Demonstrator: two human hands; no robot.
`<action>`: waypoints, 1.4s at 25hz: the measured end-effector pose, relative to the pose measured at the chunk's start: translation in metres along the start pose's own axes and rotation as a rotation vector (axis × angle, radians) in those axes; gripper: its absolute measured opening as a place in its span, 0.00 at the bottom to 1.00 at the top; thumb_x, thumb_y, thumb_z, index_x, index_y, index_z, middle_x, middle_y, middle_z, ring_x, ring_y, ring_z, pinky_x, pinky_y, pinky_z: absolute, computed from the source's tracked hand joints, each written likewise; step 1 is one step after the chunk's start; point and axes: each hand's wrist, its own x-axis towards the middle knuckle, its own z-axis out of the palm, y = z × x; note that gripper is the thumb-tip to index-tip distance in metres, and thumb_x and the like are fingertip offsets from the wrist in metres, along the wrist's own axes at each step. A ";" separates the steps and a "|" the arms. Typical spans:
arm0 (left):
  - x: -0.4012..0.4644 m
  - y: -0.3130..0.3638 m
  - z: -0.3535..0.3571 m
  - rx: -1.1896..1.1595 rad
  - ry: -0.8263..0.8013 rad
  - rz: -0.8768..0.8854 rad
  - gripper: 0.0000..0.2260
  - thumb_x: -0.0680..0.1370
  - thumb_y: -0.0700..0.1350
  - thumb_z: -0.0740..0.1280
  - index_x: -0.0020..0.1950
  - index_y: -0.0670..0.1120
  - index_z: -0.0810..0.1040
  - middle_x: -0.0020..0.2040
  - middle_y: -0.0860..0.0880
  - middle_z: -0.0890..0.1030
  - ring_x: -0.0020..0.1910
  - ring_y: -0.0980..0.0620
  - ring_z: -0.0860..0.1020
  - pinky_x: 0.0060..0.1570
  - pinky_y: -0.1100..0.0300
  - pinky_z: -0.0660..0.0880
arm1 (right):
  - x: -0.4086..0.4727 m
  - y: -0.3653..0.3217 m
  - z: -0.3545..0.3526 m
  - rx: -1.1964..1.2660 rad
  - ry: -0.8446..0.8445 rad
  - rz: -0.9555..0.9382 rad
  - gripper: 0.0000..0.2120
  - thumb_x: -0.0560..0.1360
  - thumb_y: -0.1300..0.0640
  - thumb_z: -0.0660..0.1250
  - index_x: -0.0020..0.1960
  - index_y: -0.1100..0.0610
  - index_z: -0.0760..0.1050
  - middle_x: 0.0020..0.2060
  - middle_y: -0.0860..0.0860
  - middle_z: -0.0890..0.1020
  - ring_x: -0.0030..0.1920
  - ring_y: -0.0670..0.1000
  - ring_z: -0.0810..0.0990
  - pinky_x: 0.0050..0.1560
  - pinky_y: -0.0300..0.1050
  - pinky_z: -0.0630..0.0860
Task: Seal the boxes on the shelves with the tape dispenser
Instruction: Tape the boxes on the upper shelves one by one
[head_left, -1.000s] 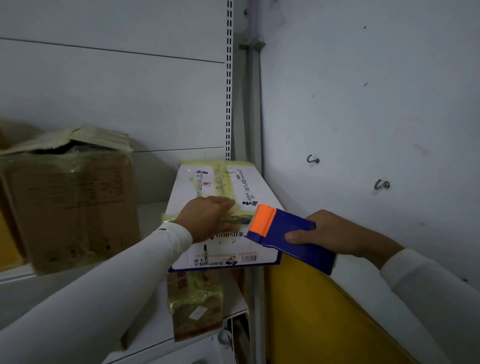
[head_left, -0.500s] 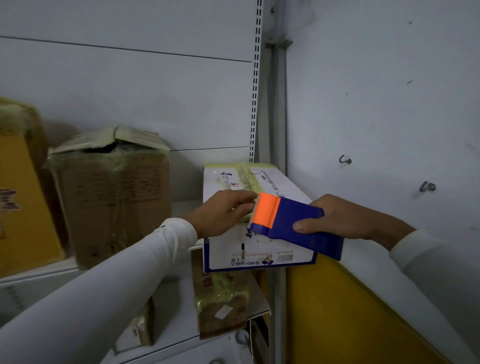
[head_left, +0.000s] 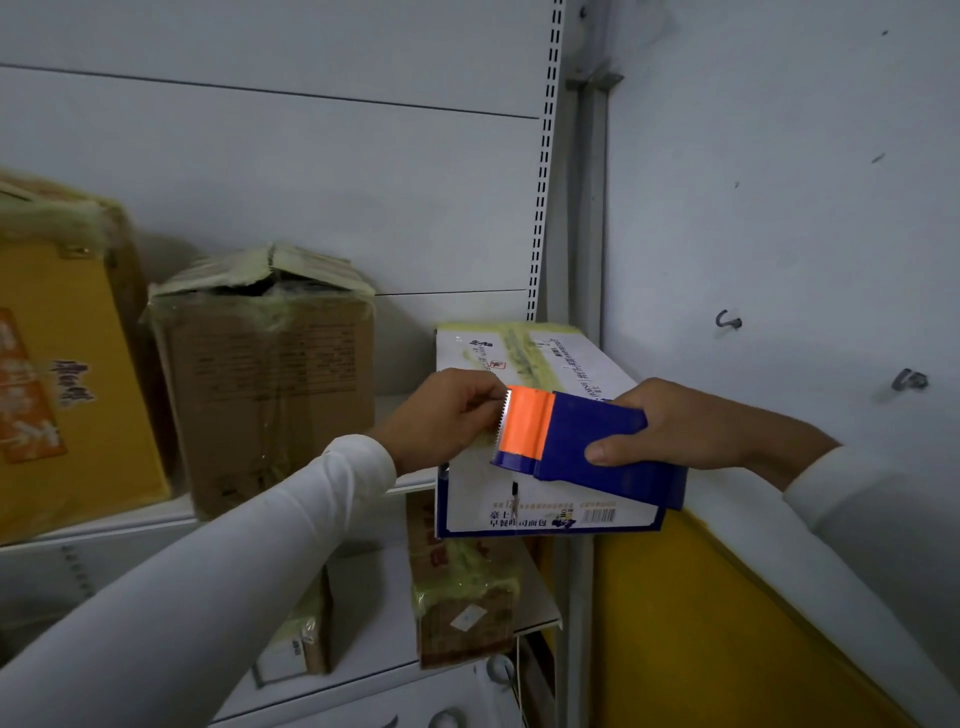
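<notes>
The left hand (head_left: 447, 415) had lifted off the white box (head_left: 540, 499) at the shelf's (head_left: 171, 512) right end and now pinched at the dispenser's (head_left: 587, 447) toothed edge, which the right hand (head_left: 670, 423) gripped; probably freeing tape for another strip.

The light is dim and bluish. Soft shadows fall behind the boxes. The yellow box (head_left: 57, 374) at 9 o'clock is blurry. Straight lines bend near the edges.
</notes>
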 end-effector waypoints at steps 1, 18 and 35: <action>-0.003 0.001 -0.004 0.025 0.004 -0.005 0.06 0.80 0.42 0.63 0.46 0.47 0.79 0.41 0.54 0.82 0.41 0.59 0.79 0.44 0.67 0.75 | 0.002 -0.003 0.000 -0.022 -0.017 0.006 0.18 0.68 0.46 0.71 0.54 0.54 0.77 0.48 0.49 0.86 0.48 0.52 0.85 0.48 0.47 0.83; -0.039 -0.047 -0.026 0.184 0.107 -0.322 0.07 0.80 0.44 0.62 0.43 0.50 0.75 0.38 0.53 0.78 0.38 0.59 0.76 0.39 0.67 0.70 | -0.004 -0.005 -0.033 -0.146 -0.042 0.238 0.08 0.74 0.49 0.69 0.45 0.55 0.78 0.34 0.44 0.85 0.32 0.42 0.83 0.31 0.32 0.73; -0.032 -0.049 0.004 0.417 -0.034 -0.153 0.23 0.80 0.58 0.58 0.74 0.53 0.65 0.54 0.47 0.82 0.49 0.52 0.80 0.52 0.58 0.77 | 0.013 0.003 -0.026 -0.147 -0.046 0.247 0.11 0.73 0.48 0.71 0.50 0.54 0.79 0.41 0.46 0.86 0.39 0.45 0.84 0.36 0.35 0.76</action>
